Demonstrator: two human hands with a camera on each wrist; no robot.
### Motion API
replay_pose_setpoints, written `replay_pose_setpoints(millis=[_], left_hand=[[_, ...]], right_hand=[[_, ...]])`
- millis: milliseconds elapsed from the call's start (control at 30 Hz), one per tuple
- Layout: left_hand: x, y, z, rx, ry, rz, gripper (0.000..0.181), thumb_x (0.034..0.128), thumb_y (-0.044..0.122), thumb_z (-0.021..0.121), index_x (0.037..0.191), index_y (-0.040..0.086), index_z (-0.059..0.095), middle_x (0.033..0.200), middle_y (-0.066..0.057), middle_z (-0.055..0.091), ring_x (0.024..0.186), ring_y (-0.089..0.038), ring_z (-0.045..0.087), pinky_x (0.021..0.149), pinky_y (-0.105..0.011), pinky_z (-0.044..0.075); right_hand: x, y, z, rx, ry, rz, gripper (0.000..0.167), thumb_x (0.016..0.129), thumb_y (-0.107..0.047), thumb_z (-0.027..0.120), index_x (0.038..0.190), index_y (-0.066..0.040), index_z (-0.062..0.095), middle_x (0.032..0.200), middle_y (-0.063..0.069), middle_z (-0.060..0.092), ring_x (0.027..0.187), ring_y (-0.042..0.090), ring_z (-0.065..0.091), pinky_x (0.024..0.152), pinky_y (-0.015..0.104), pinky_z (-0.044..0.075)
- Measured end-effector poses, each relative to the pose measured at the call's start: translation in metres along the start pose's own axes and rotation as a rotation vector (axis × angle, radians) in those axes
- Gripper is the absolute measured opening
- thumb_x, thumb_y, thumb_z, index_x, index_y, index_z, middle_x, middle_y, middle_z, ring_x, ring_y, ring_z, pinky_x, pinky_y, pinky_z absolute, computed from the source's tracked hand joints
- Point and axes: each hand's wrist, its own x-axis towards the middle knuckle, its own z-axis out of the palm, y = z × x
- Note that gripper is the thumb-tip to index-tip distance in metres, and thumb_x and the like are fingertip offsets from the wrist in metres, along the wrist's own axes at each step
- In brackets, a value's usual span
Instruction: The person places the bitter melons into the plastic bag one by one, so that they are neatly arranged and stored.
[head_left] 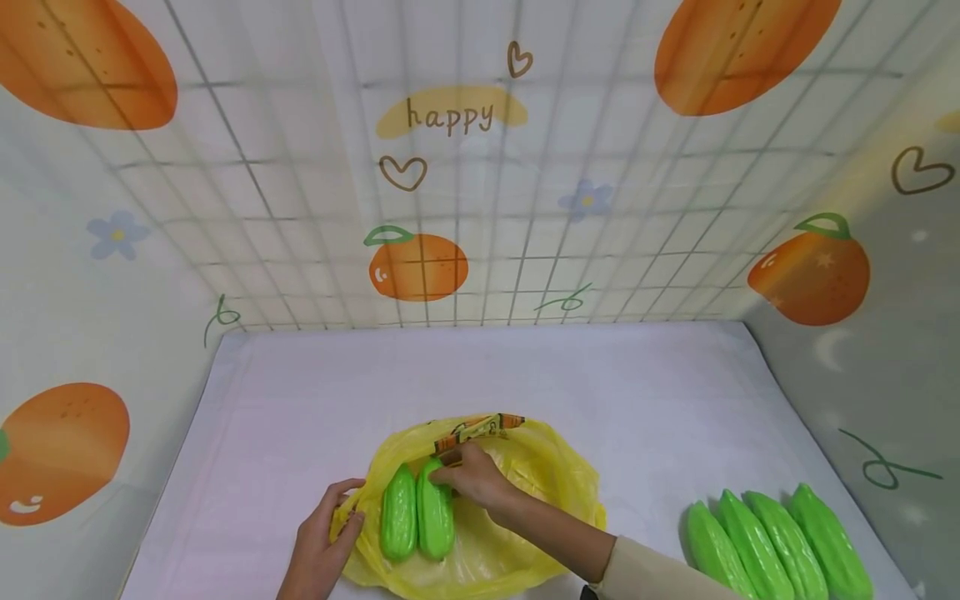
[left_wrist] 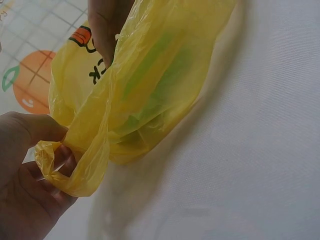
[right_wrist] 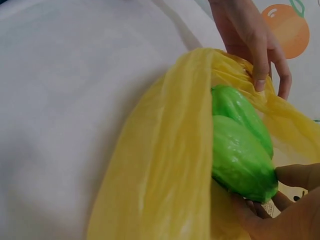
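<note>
Right hand (head_left: pixel 472 477) pinches the green vegetable's (head_left: pixel 436 521) far end, inside the yellow bag (head_left: pixel 573 467) beside its twin (head_left: pixel 399 512) | left hand's (head_left: pixel 321 537) fingers grip the bag's edge (handy anchor, that!) | best settle it gently, bag mouth held wide

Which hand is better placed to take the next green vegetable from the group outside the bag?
Probably the right hand, once it releases the green vegetable inside the yellow bag: the outside group lies on its side. The left hand is farther away and holds the bag.
</note>
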Motion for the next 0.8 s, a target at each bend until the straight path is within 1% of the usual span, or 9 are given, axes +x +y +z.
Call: replay_pose_setpoints(millis=[200, 333, 433, 600, 667, 800], left_hand=[[-0.001, 0.002, -0.001, -0.018, -0.003, 0.003, 0.039, 0.0962, 0.009, 0.063, 0.132, 0.022, 0.056, 0.091, 0.002, 0.062, 0.083, -0.013, 0.057, 0.077, -0.03, 0.048], [-0.001, 0.002, -0.001, -0.021, -0.002, 0.002, 0.039, 0.096, 0.009, 0.063, 0.132, 0.022, 0.056, 0.091, 0.002, 0.062, 0.083, -0.013, 0.058, 0.077, -0.029, 0.048], [-0.001, 0.001, -0.001, -0.019, -0.003, -0.002, 0.04, 0.096, 0.009, 0.063, 0.132, 0.022, 0.055, 0.092, 0.002, 0.062, 0.084, -0.013, 0.058, 0.078, -0.029, 0.049], [-0.001, 0.002, 0.0, -0.017, -0.004, -0.008, 0.039, 0.096, 0.009, 0.062, 0.133, 0.021, 0.055, 0.092, 0.001, 0.062, 0.083, -0.013, 0.058, 0.077, -0.029, 0.049], [-0.002, 0.002, 0.0, -0.017, -0.001, -0.006, 0.039, 0.096, 0.009, 0.062, 0.132, 0.021, 0.055, 0.092, 0.001, 0.062, 0.083, -0.013, 0.058, 0.076, -0.029, 0.049], [-0.002, 0.001, -0.001, -0.01, 0.007, 0.003, 0.039, 0.0961, 0.009, 0.062, 0.132, 0.022, 0.056, 0.092, 0.002, 0.063, 0.083, -0.013, 0.058, 0.077, -0.03, 0.049]], right_hand=[[0.001, 0.001, -0.001, -0.073, 0.004, -0.027, 0.044, 0.091, -0.016, 0.07, 0.121, 0.015, 0.059, 0.127, 0.03, 0.056, 0.116, 0.047, 0.054, 0.088, 0.051, 0.051], [0.0, 0.0, -0.001, -0.081, 0.004, -0.017, 0.043, 0.09, -0.016, 0.07, 0.121, 0.012, 0.06, 0.128, 0.028, 0.057, 0.117, 0.046, 0.053, 0.091, 0.054, 0.048], [-0.002, -0.001, -0.001, -0.083, 0.007, -0.017, 0.045, 0.089, -0.015, 0.069, 0.123, 0.012, 0.058, 0.128, 0.028, 0.057, 0.117, 0.046, 0.053, 0.091, 0.055, 0.048], [-0.01, -0.004, -0.002, -0.117, 0.018, -0.038, 0.048, 0.087, -0.016, 0.067, 0.126, 0.01, 0.055, 0.126, 0.026, 0.057, 0.114, 0.043, 0.055, 0.087, 0.053, 0.049], [-0.014, -0.007, -0.005, -0.128, 0.008, -0.042, 0.049, 0.087, -0.017, 0.066, 0.128, 0.008, 0.054, 0.125, 0.024, 0.056, 0.113, 0.042, 0.055, 0.087, 0.053, 0.05], [-0.021, -0.013, -0.012, -0.14, -0.036, -0.045, 0.048, 0.089, -0.02, 0.064, 0.131, 0.002, 0.055, 0.126, 0.021, 0.055, 0.113, 0.04, 0.056, 0.086, 0.053, 0.05]])
